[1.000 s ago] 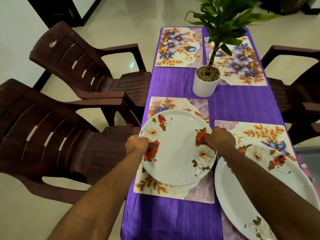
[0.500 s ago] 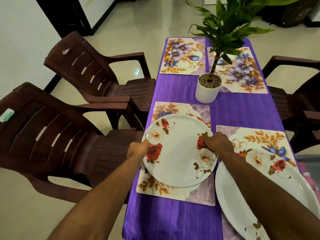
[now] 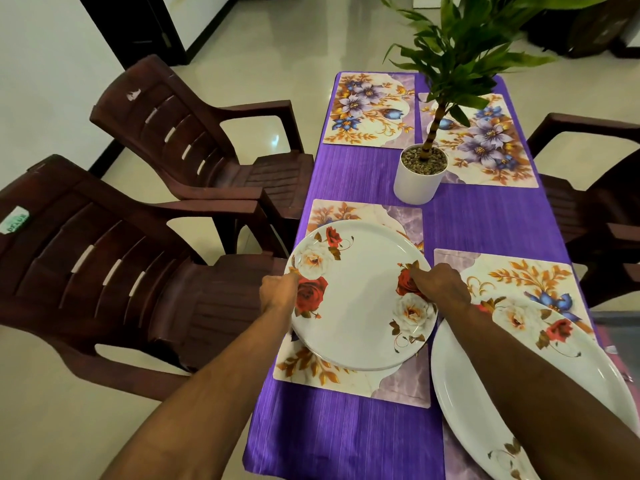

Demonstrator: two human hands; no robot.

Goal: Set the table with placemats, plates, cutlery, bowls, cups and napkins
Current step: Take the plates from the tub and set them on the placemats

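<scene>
Step in hand, by my read: seating the plate (image 3: 360,299) on the near-left placemat (image 3: 349,372).

Left hand (image 3: 278,294) grips the plate's left rim, fingers curled under the edge. Right hand (image 3: 441,285) grips the right rim over the red rose print, fingers curled onto it. Plate sits over the mat; can't tell if it's fully down or a hair above. There may be more than one plate in the grip: the near edge shows a doubled line, too fine to call.

To do it well:
- Lower level, both rims together, so it doesn't tip or slide on the glossy mat.
- Centre it. Right now it overhangs the mat's left edge and the left edge of the surface (image 3: 346,441), toward the near chair (image 3: 114,265). Shift right before letting go.
- Slip the fingers out sideways, not up, so the plate doesn't lift with them.
- Watch the right forearm: it crosses above the second plate (image 3: 467,382) on the near-right placemat (image 3: 533,275).

Containers:
- White pot (image 3: 417,183) mid-surface, pebbles on top, green plant (image 3: 460,53) rising from it. Pot overlaps the near-left corner of the far-right placemat (image 3: 485,143).
- Both plates show nothing on them.
- Far-left placemat (image 3: 369,109) carries no plate. No bowls, cups, cutlery or napkins in view.
</scene>
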